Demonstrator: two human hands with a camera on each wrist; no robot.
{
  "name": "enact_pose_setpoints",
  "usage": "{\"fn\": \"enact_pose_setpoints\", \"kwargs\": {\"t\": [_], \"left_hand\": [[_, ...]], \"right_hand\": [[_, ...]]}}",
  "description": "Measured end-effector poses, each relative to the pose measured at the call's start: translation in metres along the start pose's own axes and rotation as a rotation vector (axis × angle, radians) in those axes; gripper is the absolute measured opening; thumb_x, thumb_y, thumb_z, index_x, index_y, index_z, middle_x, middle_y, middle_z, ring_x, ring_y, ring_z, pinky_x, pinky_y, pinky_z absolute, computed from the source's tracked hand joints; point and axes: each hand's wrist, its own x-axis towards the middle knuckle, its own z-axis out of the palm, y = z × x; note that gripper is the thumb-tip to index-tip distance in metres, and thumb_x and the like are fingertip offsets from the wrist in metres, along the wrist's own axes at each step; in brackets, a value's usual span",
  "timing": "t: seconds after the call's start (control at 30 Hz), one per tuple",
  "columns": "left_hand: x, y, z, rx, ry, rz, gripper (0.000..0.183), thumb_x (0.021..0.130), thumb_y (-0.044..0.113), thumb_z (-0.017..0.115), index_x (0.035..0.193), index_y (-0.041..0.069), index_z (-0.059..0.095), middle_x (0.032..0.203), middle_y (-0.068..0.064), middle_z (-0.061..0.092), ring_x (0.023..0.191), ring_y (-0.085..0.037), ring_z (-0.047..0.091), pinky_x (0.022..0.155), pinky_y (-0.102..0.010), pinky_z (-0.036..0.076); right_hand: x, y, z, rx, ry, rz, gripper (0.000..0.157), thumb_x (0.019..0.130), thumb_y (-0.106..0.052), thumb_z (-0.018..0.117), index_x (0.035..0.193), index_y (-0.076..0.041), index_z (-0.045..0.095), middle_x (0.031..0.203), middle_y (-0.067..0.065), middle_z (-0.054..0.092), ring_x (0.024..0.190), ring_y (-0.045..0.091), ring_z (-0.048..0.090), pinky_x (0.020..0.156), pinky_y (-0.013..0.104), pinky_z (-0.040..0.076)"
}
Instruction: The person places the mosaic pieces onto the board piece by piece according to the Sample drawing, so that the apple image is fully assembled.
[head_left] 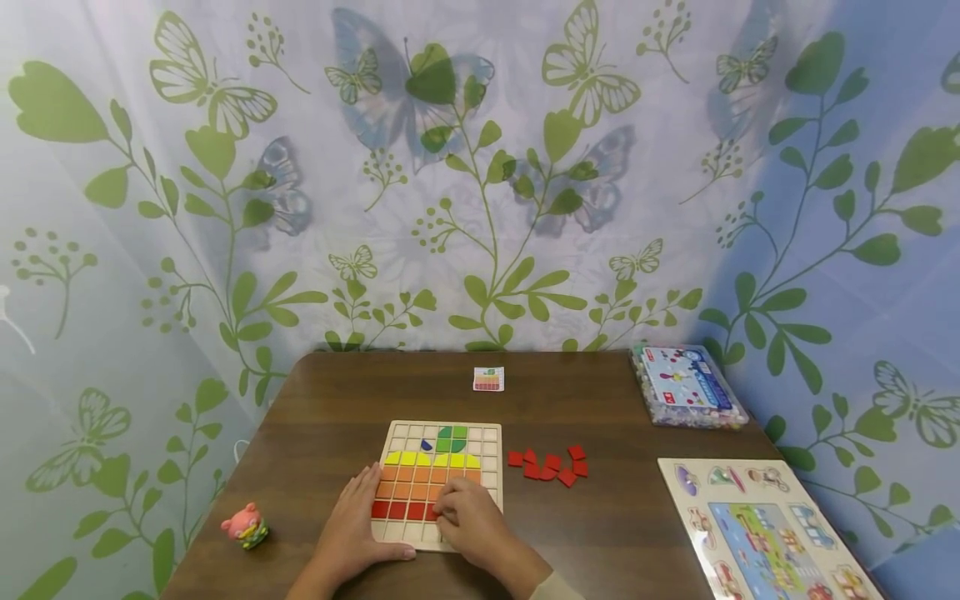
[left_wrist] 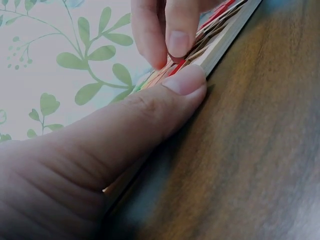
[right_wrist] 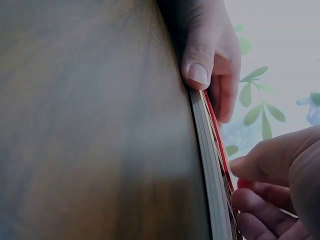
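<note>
A wooden grid board (head_left: pixel 491 435) lies on the brown table, carrying rows of yellow, orange and red tiles, with green pieces and one blue piece above them. My left hand (head_left: pixel 352 518) rests along the board's left side, fingers straight, its thumb (left_wrist: pixel 150 107) at the front edge. Over the lower right of the board, my right hand (head_left: pixel 472 518) pinches a small red tile (right_wrist: pixel 244 183) between thumb and fingers at the end of the red row (head_left: pixel 401 510). The fingers hide most of that tile. Several loose red tiles (head_left: pixel 552 462) lie right of the board.
A small picture card (head_left: pixel 489 379) lies behind the board. At the back right stands a clear box of beads (head_left: pixel 686 387), with a wooden picture puzzle (head_left: pixel 750 533) in front of it. A pink toy figure (head_left: pixel 246 525) stands on the left. A patterned curtain hangs behind the table.
</note>
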Motion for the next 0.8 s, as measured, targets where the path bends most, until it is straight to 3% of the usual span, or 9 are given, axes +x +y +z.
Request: {"fn": "enact_pose_setpoints", "kwargs": {"t": [0.13, 0.3, 0.57, 0.73, 0.8], "left_hand": [[-0.001, 0.004, -0.001, -0.006, 0.026, 0.019, 0.149, 0.053, 0.088, 0.083, 0.159, -0.007, 0.037, 0.163, -0.024, 0.037, 0.151, -0.043, 0.030, 0.122, -0.060, 0.023], [-0.002, 0.005, -0.003, -0.006, 0.026, 0.012, 0.150, 0.053, 0.087, 0.084, 0.159, -0.007, 0.037, 0.163, -0.024, 0.037, 0.151, -0.042, 0.030, 0.122, -0.060, 0.023], [0.001, 0.002, -0.003, 0.004, 0.009, 0.000, 0.151, 0.054, 0.089, 0.081, 0.161, -0.005, 0.034, 0.165, -0.023, 0.035, 0.152, -0.041, 0.028, 0.123, -0.059, 0.021], [0.001, 0.001, -0.001, 0.009, -0.002, -0.009, 0.152, 0.054, 0.090, 0.080, 0.162, -0.004, 0.033, 0.166, -0.022, 0.034, 0.153, -0.040, 0.028, 0.123, -0.059, 0.021], [-0.001, 0.000, 0.000, 0.006, 0.000, -0.010, 0.151, 0.054, 0.090, 0.080, 0.162, -0.004, 0.033, 0.165, -0.023, 0.034, 0.152, -0.041, 0.029, 0.123, -0.059, 0.021]], "right_hand": [[-0.002, 0.002, -0.006, 0.004, 0.076, -0.028, 0.012, 0.082, 0.004, 0.082, 0.086, -0.008, 0.082, 0.096, -0.007, 0.068, 0.090, 0.006, 0.063, 0.079, 0.022, 0.055], [-0.007, 0.014, -0.016, 0.040, 0.168, 0.007, 0.016, 0.080, 0.009, 0.084, 0.085, -0.006, 0.081, 0.095, -0.004, 0.070, 0.086, 0.006, 0.065, 0.071, 0.017, 0.056], [-0.014, 0.041, -0.041, 0.008, 0.251, 0.073, 0.014, 0.081, 0.005, 0.087, 0.084, -0.008, 0.080, 0.093, -0.004, 0.070, 0.084, 0.012, 0.067, 0.067, 0.027, 0.057], [-0.024, 0.073, -0.068, -0.068, 0.354, 0.141, 0.020, 0.078, 0.008, 0.088, 0.090, -0.004, 0.080, 0.096, 0.000, 0.071, 0.083, 0.017, 0.068, 0.066, 0.032, 0.058], [-0.031, 0.087, -0.079, -0.110, 0.401, 0.170, 0.022, 0.076, 0.010, 0.088, 0.092, -0.003, 0.080, 0.098, 0.003, 0.071, 0.086, 0.022, 0.068, 0.072, 0.039, 0.058]]}}
